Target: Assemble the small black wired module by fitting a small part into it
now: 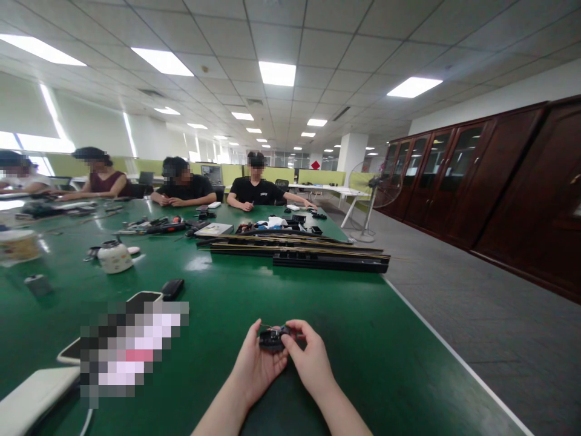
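Over the green table near its front, a small black device (pixel 271 339) with exposed inner parts and a thin reddish wire rests in my left hand (pixel 258 363). That hand is palm up, its thumb along the left side of the device and its fingers curled beneath. My right hand (pixel 311 354) pinches the right end between thumb and fingers. What exactly the right fingertips grip is too small to make out. The device's exact kind cannot be told.
Long black rails (pixel 331 260) with thin brass-coloured rods lie across the table (pixel 218 309). To the left are a blurred-out phone (pixel 136 351), a black pouch-like item (pixel 173 289) and a white patterned jar (pixel 114 257). Several people sit opposite; a standing fan (pixel 373 181) is at right.
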The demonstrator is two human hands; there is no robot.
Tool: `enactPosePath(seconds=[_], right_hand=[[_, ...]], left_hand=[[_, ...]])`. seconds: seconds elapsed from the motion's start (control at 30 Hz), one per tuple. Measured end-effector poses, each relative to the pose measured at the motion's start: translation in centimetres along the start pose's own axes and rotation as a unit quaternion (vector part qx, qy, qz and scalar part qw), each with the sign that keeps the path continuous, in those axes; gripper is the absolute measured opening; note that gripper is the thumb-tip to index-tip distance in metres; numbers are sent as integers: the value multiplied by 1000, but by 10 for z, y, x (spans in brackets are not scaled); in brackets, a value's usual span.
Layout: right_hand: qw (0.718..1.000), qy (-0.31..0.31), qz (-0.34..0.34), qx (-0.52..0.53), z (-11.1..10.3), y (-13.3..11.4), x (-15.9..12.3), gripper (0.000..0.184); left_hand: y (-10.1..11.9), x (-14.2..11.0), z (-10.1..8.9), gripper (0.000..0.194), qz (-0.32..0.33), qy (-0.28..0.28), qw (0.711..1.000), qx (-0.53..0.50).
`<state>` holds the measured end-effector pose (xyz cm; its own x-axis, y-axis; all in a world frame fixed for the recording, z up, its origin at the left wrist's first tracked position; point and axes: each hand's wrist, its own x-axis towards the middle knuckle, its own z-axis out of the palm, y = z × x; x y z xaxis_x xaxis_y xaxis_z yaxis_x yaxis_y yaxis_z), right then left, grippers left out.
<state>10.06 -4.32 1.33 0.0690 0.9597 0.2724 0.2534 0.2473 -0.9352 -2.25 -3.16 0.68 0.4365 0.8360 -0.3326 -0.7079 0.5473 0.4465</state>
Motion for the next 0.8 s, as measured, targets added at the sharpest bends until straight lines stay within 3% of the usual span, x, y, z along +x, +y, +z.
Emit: enactPosePath(seconds=[0.33, 0.57, 0.8], right_hand=[[992, 18, 35, 119, 4, 13, 6, 27], [982, 37, 47, 180, 3, 10, 8, 30], [967, 65, 102, 223, 1, 6, 8, 35]], left_hand=[[0, 1, -1, 29, -4, 18, 1000, 5], [1, -1, 4, 28, -1, 26, 1000, 3], [1, -1, 2, 26, 6, 23, 1000, 15]])
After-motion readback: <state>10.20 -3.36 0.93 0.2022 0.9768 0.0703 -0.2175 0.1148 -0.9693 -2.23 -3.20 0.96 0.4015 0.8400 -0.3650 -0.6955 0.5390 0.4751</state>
